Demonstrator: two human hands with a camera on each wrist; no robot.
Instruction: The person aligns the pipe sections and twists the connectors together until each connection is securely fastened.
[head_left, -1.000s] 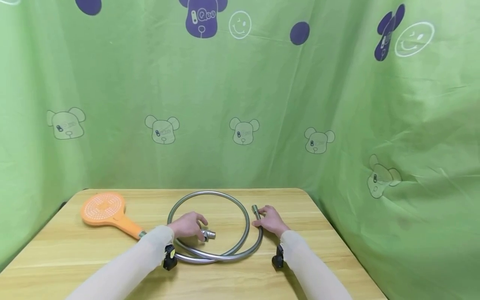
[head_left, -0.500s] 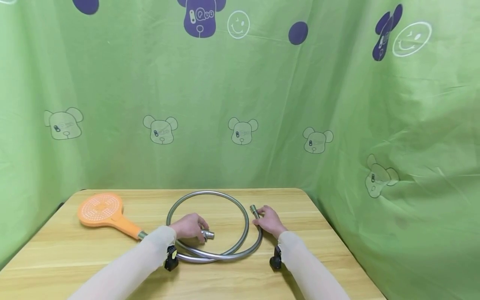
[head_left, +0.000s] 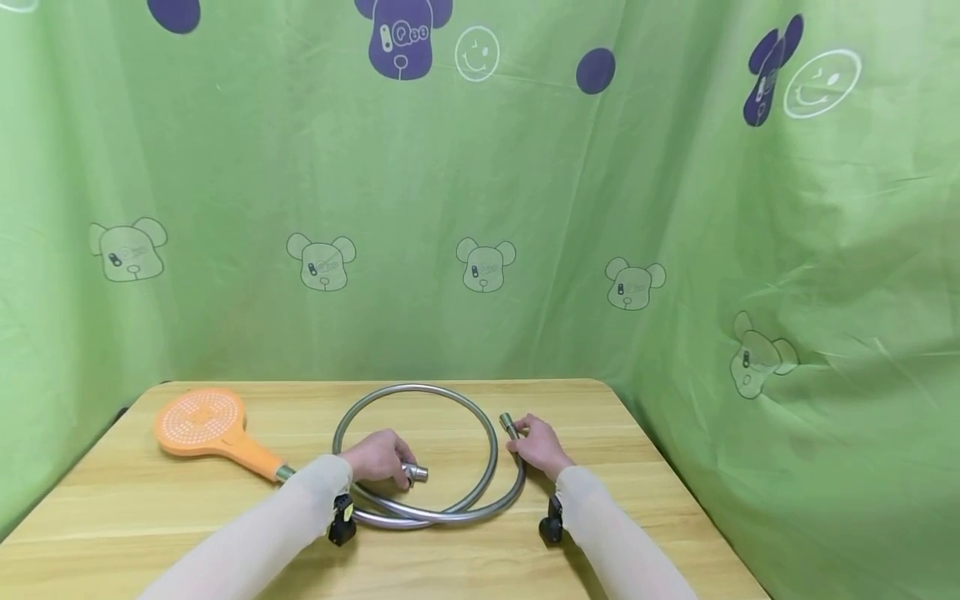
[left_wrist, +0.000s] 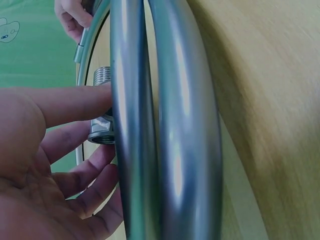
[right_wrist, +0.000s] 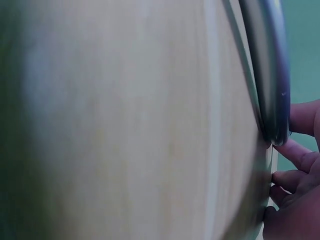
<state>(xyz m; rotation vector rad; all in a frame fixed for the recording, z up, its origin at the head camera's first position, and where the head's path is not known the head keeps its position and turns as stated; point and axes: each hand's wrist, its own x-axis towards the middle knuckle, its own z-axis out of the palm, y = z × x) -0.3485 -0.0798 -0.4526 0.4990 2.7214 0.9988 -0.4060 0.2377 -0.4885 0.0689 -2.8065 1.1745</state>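
Note:
My left hand (head_left: 378,456) pinches a small chrome pipe fitting (head_left: 417,472) between thumb and fingers, inside the loop of a coiled metal shower hose (head_left: 472,515). In the left wrist view the fitting (left_wrist: 102,75) shows a threaded end pointing away from the palm, partly behind two runs of hose (left_wrist: 182,125). To the right, my right hand (head_left: 542,444) holds the hose just below its end connector (head_left: 506,422), which points up and away. The right wrist view shows thumb and fingers at the hose (right_wrist: 272,70); the connector is out of sight there.
An orange shower head (head_left: 201,421) lies face up on the left of the wooden table (head_left: 465,567), its handle end hidden behind the left sleeve (head_left: 262,521). Green patterned curtain (head_left: 420,167) surrounds the table at the back and sides.
The fingers of my left hand have closed in on the chrome fitting. My right hand keeps its hold on the hose end, and the shower head stays where it was.

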